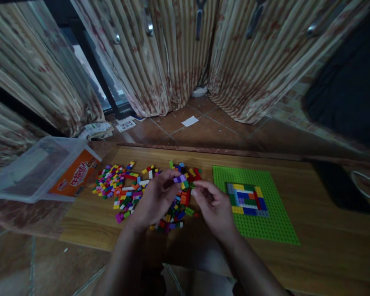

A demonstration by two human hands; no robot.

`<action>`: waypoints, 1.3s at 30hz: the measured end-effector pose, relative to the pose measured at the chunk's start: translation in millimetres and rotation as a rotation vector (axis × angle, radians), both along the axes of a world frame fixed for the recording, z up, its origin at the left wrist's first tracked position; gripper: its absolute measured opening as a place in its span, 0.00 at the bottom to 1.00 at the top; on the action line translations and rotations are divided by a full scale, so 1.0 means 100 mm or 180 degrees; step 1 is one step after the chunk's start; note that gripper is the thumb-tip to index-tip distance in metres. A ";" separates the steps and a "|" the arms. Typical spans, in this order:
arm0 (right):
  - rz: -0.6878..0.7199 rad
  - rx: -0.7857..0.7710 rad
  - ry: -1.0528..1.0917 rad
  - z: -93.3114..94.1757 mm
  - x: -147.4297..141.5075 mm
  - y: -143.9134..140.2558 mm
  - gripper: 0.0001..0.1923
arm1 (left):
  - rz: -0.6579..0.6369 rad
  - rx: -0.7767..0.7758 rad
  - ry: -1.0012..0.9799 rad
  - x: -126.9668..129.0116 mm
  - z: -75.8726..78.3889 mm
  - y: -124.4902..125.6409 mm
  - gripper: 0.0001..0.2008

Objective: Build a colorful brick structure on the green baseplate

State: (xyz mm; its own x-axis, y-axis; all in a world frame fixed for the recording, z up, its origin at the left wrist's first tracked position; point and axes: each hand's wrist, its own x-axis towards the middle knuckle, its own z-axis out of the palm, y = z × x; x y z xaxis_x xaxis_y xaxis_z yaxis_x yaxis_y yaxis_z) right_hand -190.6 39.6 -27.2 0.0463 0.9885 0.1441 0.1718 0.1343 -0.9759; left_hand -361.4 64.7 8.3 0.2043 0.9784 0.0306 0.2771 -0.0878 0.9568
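My left hand (156, 200) pinches a purple toy brick (180, 179) between thumb and fingers, above a pile of loose bricks (132, 193). Close by on the right, my right hand (215, 207) has its thumb and index finger closed on a small dark green brick (192, 186). A narrow gap separates the two hands. Right of them lies a bright green baseplate (277, 218), with a rectangular build of coloured bricks (248, 199) on it. Some of the loose bricks are hidden behind my hands.
The wooden table (323, 242) carries everything here. A clear plastic bin (37, 164) with an orange label lies at the left end, and a flat black object (342, 187) at the right. Striped curtains (172, 61) hang behind; papers (190, 121) lie on the tiled floor.
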 end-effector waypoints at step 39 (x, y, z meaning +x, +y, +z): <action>-0.0372 -0.0029 0.0406 0.04 -0.04 0.04 0.12 | 0.0230 -0.1002 -0.1266 0.51 -0.04 -0.15 0.13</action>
